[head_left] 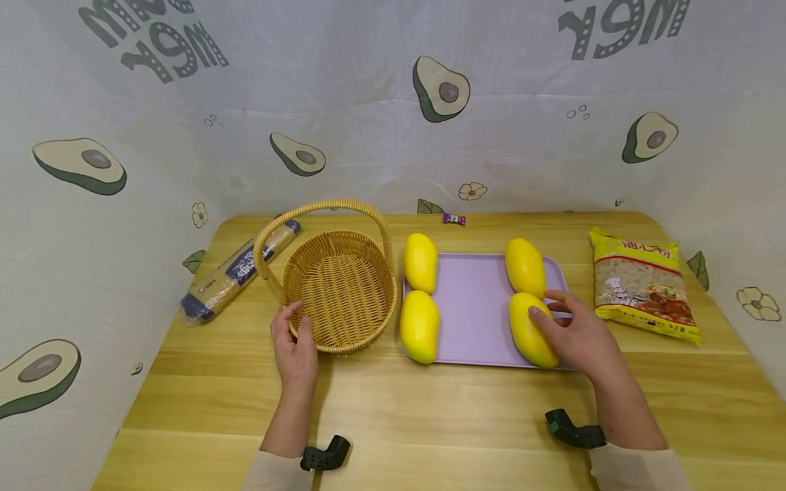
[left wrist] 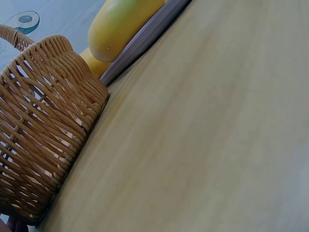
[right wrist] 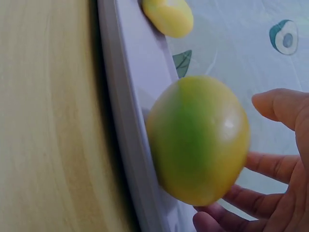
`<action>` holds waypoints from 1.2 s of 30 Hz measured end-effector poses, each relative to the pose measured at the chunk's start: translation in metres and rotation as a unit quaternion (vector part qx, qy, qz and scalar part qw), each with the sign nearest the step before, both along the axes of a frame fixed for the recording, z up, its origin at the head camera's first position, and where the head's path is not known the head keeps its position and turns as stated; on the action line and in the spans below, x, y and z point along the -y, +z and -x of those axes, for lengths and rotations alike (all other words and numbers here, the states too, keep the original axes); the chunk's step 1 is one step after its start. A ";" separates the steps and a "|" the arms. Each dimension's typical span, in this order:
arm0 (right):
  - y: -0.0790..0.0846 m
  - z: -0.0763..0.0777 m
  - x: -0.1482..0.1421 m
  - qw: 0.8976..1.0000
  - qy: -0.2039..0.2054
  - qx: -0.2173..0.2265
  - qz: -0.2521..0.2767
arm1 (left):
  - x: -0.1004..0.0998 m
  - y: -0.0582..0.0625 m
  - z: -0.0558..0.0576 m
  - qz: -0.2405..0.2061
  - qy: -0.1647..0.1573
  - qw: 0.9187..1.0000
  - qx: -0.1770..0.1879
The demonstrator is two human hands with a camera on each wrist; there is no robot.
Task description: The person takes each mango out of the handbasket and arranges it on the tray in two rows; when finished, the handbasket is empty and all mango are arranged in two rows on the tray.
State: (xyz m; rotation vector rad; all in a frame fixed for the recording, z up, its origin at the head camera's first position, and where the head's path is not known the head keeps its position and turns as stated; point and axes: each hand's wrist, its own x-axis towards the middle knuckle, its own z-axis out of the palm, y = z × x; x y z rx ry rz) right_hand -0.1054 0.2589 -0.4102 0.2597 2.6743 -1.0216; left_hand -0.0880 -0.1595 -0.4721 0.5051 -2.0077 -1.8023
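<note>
My left hand [head_left: 296, 351] grips the front left rim of a round wicker basket [head_left: 340, 300] with a tall arched handle; its wall [left wrist: 48, 116] fills the left of the left wrist view. Four toy-like yellow mangoes lie in pairs at the two ends of a light purple tray [head_left: 473, 307]. My right hand [head_left: 574, 334] is at the near right mango [head_left: 531, 331], thumb and fingers spread around it. In the right wrist view, the thumb [right wrist: 277, 105] stands apart from this green-streaked mango [right wrist: 198, 140], while the fingers reach behind it.
Behind the basket lies a long pack of noodles [head_left: 239, 273]. A yellow food bag [head_left: 643, 286] lies right of the tray. Near the wooden table's back edge is a small purple-wrapped candy [head_left: 454, 219]. An avocado-print cloth [head_left: 368, 88] hangs around the back and sides.
</note>
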 end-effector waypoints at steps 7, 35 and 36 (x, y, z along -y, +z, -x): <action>0.006 -0.005 -0.003 0.999 -0.019 -0.038 -0.018 | 0.001 -0.001 0.001 -0.001 0.003 1.000 -0.003; 0.067 0.034 0.014 0.938 0.151 -0.168 -0.262 | -0.013 0.068 0.023 0.434 -0.185 0.879 -0.074; 0.069 0.037 0.014 0.936 0.153 -0.168 -0.268 | -0.012 0.072 0.028 0.451 -0.203 0.868 -0.043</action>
